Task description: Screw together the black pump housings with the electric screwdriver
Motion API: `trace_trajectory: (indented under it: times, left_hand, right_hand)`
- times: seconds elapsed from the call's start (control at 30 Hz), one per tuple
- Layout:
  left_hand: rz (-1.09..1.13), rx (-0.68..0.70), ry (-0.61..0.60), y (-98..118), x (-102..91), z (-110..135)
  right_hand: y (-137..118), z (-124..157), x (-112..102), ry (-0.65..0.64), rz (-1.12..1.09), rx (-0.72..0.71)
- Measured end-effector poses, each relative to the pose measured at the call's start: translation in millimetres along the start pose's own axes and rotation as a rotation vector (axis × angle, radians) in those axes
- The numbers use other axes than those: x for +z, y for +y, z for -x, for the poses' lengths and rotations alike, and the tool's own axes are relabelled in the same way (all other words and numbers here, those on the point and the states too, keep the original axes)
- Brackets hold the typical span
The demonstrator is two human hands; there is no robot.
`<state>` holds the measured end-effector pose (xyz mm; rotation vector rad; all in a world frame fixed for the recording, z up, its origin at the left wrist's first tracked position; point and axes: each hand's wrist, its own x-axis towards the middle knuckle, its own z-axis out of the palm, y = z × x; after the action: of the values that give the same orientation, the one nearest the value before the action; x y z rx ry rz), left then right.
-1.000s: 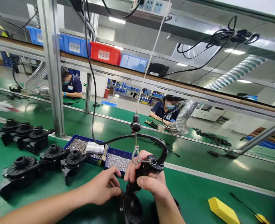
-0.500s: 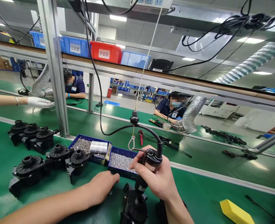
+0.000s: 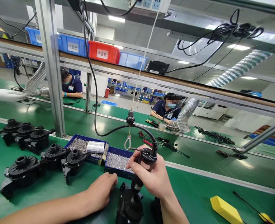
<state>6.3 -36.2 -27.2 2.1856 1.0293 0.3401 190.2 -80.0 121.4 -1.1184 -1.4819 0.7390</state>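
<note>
My right hand (image 3: 152,175) is wrapped round a black electric screwdriver (image 3: 137,183), held nearly upright with its cable curving up from the top. The tool's lower end meets a black blower housing (image 3: 129,207) with a round port, at the bottom of the view. To the left of that housing, my left hand (image 3: 101,190) rests low over the table with its fingers curled in. Its fingertips are hidden, so what they may hold does not show. Just beyond both hands stands a blue bin of small shiny screws (image 3: 118,161).
Several black blower housings (image 3: 22,169) stand on the green table at left. Another blue bin (image 3: 78,145) holds longer screws and a label roll. A yellow block (image 3: 225,210) lies at right. A metal post (image 3: 49,68) rises at left. Co-workers sit beyond; a white-gloved hand (image 3: 6,95) shows far left.
The view has shifted slightly, so most things sit further left. At the far left the co-worker's gloved hand has drawn back leftward. The screwdriver stays at the housing in my right hand.
</note>
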Motion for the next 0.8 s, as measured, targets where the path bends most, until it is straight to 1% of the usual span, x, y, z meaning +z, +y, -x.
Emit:
trace_trajectory:
  times: [0.03,0.1,0.13,0.17,0.2,0.33,0.5,0.63,0.73,0.8]
  left_hand:
    - [0.206,-0.043,0.000,1.4,1.8,0.1]
    - [0.605,-0.191,-0.037,4.9,7.6,-0.9]
    - [0.745,-0.270,-0.071,6.4,11.3,-2.0]
    - [0.836,-0.341,-0.102,7.5,15.2,-3.2]
    - [0.882,-0.392,-0.120,8.2,19.0,-4.4]
    - [1.010,-0.490,-0.132,7.2,28.0,-6.4]
    - [1.114,-0.517,-0.153,5.3,24.4,-6.5]
    - [1.125,-0.493,-0.197,7.1,9.8,-4.7]
    - [1.098,-0.416,-0.224,12.1,-4.0,0.9]
    - [1.049,-0.358,-0.231,16.5,-8.9,5.9]
  right_hand:
    - [0.2,0.1,-0.6,-0.002,0.006,0.003]
    - [2.2,0.1,-1.4,-0.009,0.016,0.003]
    - [3.6,0.1,-1.5,-0.011,0.019,0.000]
    - [5.1,0.2,-1.3,-0.012,0.020,-0.006]
    - [6.5,0.4,-1.1,-0.013,0.018,-0.010]
    - [8.5,1.6,-0.4,-0.024,0.011,-0.008]
    - [6.9,1.7,-3.1,-0.063,0.018,0.002]
    - [4.2,1.6,-4.8,-0.057,0.044,-0.013]
    - [1.8,0.4,-4.3,-0.044,0.088,-0.055]
    - [0.5,-1.0,-2.5,-0.019,0.064,-0.095]
